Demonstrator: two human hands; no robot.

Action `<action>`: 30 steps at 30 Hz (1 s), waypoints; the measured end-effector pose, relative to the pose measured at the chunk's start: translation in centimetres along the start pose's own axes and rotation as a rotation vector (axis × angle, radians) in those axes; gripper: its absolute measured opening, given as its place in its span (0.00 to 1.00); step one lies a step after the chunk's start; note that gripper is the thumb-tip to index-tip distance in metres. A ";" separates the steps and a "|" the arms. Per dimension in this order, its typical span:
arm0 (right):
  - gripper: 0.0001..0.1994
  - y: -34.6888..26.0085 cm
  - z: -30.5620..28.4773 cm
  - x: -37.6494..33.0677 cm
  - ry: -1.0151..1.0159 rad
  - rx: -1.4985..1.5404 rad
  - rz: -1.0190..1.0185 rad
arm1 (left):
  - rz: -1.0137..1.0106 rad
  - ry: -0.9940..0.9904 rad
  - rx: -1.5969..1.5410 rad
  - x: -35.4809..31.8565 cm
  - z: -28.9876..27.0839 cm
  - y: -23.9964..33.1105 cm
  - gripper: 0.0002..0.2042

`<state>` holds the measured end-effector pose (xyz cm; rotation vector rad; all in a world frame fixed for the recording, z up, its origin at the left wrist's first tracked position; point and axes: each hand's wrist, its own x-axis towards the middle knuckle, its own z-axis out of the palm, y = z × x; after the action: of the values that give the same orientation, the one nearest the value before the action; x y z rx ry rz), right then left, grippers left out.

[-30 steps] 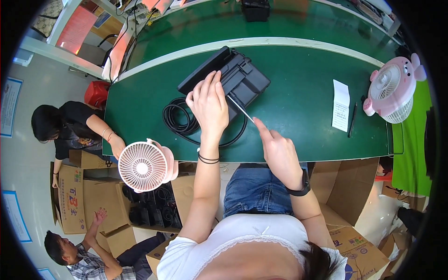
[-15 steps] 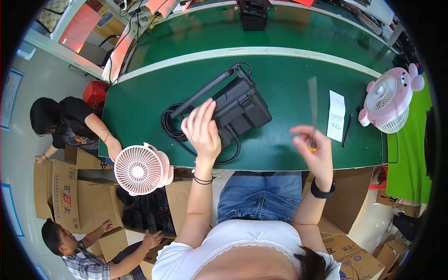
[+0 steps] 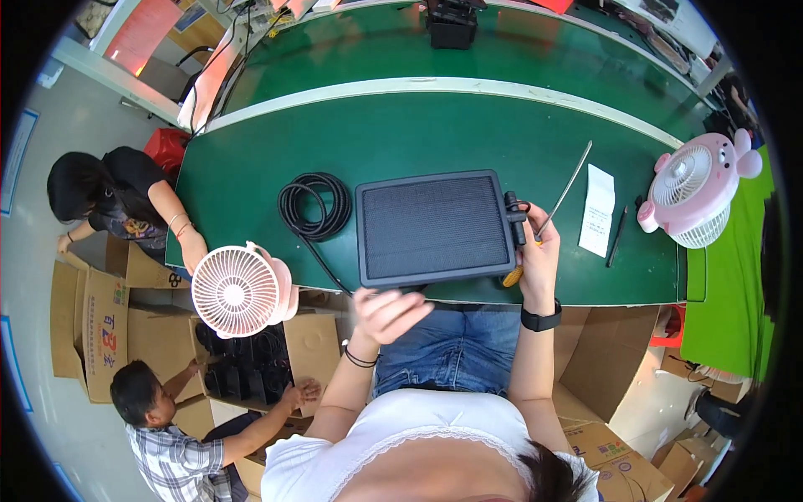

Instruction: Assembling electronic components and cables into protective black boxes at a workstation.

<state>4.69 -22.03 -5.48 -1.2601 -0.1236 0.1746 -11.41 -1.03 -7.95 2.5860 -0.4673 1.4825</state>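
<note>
A black rectangular device with a finely ribbed face (image 3: 435,226), perhaps a floodlight, lies face up on the green table near its front edge. From it a black cable runs to a coil (image 3: 314,207) on its left. My right hand (image 3: 539,251) grips a screwdriver (image 3: 566,191), its thin shaft pointing up and away and its yellow handle below the fingers. The same hand is at the bracket (image 3: 515,219) on the device's right end. My left hand (image 3: 389,315), slightly blurred, is just below the device's near edge, fingers stretched out and holding nothing.
A pale pink fan (image 3: 238,289) stands at the table's left corner, a pink animal-shaped fan (image 3: 694,188) at the right. A paper slip (image 3: 597,209) and black pen (image 3: 617,237) lie right of the screwdriver. Two people work at left beside cartons (image 3: 155,351).
The device has turned over, ribbed face up, and its bracket is now at the right. My right hand came to that end with the screwdriver; my left hand left its top and moved nearer me.
</note>
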 end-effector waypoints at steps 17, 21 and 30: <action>0.10 0.8 0.7 0.2 0.114 -0.059 -0.006 | -0.564 0.136 -0.618 4.8 1.2 -3.3 0.32; 0.09 0.6 0.7 0.6 0.068 -0.113 -0.046 | -0.623 0.111 -0.739 3.1 1.2 -2.8 0.24; 0.10 0.2 1.1 0.6 0.101 -0.198 -0.081 | -0.591 0.227 -0.986 2.3 2.5 -3.9 0.19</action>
<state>5.03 -20.79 -5.38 -1.4558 -0.1065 0.0282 -7.00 1.53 -7.04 1.5620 -0.2591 0.9514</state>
